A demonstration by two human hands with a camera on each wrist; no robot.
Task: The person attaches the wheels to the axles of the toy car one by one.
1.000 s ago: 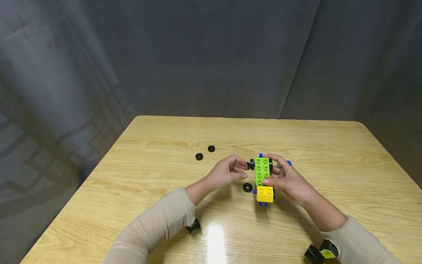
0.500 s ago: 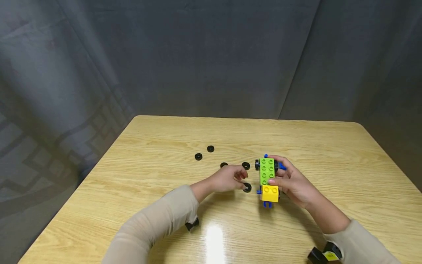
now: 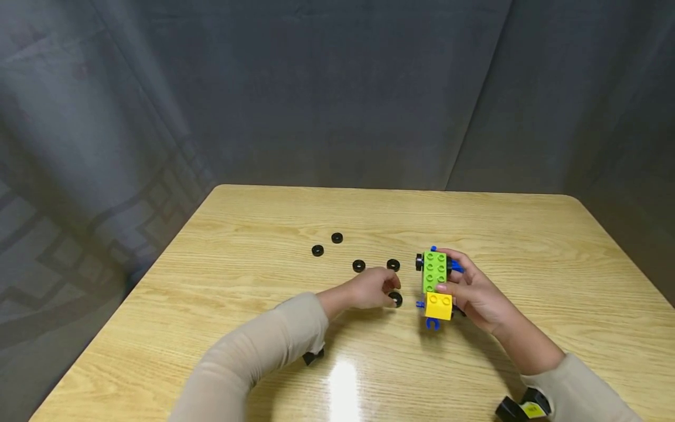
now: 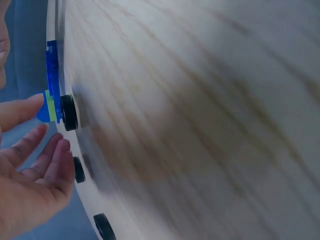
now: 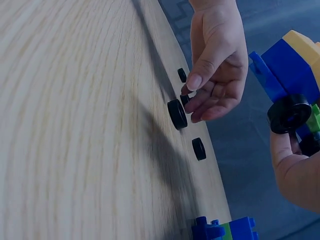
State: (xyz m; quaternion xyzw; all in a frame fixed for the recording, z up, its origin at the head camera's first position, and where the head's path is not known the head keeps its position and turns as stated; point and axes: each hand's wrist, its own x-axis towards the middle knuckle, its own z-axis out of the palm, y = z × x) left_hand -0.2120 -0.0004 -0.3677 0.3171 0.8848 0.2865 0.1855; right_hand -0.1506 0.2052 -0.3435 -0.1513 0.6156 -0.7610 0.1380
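Note:
In the head view, my right hand (image 3: 477, 299) grips a toy brick vehicle, with a green studded brick (image 3: 435, 271), a yellow brick (image 3: 439, 306) and blue parts beneath. A black wheel (image 5: 289, 113) is fitted on its blue side, seen in the right wrist view. My left hand (image 3: 373, 288) reaches low over the table, its thumb and fingers apart around the near side of a loose black wheel (image 3: 395, 299). From the right wrist, that wheel (image 5: 177, 114) stands beside the left fingertips, with a gap between thumb (image 5: 196, 80) and fingers.
Several more loose black wheels, such as one at the back (image 3: 337, 238) and one beyond the left hand (image 3: 392, 265), lie on the wooden table (image 3: 263, 223). A blue and green brick piece (image 5: 225, 230) lies behind the right hand. Grey curtains (image 3: 337, 105) hang past the far edge.
My left hand has drawn back from beside the vehicle's front and come down to the nearest loose wheel. My right hand has shifted the vehicle a little to the right.

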